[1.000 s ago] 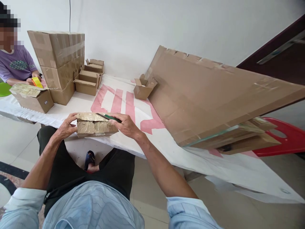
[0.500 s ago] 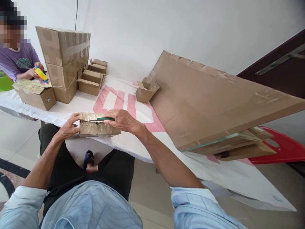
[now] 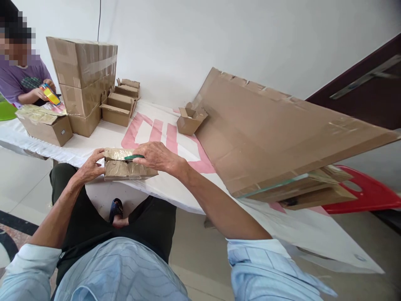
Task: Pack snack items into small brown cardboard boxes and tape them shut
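A small taped cardboard box (image 3: 130, 170) lies at the table's front edge, its seam along the top showing a dark gap. My left hand (image 3: 90, 166) grips the box's left end between thumb and fingers. In my right hand (image 3: 158, 156) is a green utility knife (image 3: 134, 157), held low over the seam. The knife's blade is hard to make out, and part of its handle is hidden by my fingers.
Stacked cartons (image 3: 84, 75) and small opened boxes (image 3: 117, 109) stand at the back left. Another opened box (image 3: 190, 120) leans by a large tilted cardboard sheet (image 3: 266, 133). A co-worker (image 3: 25, 79) holds a yellow-and-blue item (image 3: 52, 95). A red stool (image 3: 369, 194) is at right.
My right hand and the knife have slid slightly left along the box's seam. My left hand stays on the box. The co-worker's yellow-and-blue item has turned a little.
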`<state>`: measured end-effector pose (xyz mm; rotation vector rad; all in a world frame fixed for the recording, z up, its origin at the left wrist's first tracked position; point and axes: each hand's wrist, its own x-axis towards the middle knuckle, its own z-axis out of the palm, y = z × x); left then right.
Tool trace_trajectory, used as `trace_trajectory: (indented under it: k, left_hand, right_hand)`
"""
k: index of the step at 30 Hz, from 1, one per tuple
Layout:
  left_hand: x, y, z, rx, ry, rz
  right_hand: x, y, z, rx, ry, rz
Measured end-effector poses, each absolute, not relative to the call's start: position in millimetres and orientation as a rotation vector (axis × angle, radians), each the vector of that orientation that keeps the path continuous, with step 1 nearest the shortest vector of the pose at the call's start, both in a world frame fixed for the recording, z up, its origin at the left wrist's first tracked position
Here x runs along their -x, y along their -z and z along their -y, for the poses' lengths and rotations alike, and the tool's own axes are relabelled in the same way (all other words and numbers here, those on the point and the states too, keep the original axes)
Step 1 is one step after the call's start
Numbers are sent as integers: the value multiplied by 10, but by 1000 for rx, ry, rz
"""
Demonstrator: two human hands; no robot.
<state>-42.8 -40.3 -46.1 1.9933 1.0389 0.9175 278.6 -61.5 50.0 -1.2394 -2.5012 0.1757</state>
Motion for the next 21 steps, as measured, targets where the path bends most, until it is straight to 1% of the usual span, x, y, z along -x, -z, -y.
trace_trajectory:
  k: [5, 10, 12, 14, 18, 21]
  left_hand:
    - [406, 448, 359, -2004, -918, -1031]
    - [384, 365, 317, -2014, -882, -1054]
    - [409, 332, 285, -2025, -865, -1081]
    - [440, 306, 246, -2040, -842, -1100]
    - [413, 285, 173, -2093, -780, -1072]
    - [300, 301, 118, -2130, -797, -1029]
  right_hand:
    - [-2675, -475, 523, 1312, 17, 2604]
    - [-2690, -351, 422, 1337, -60, 2518]
    - [-2764, -328, 408, 1388, -105, 2470]
    - [-2874, -374, 432, 1480, -80, 2494]
    - [-3117, -659, 607, 1704, 201, 2758]
    - [-3239, -878, 794, 1818, 383, 2846]
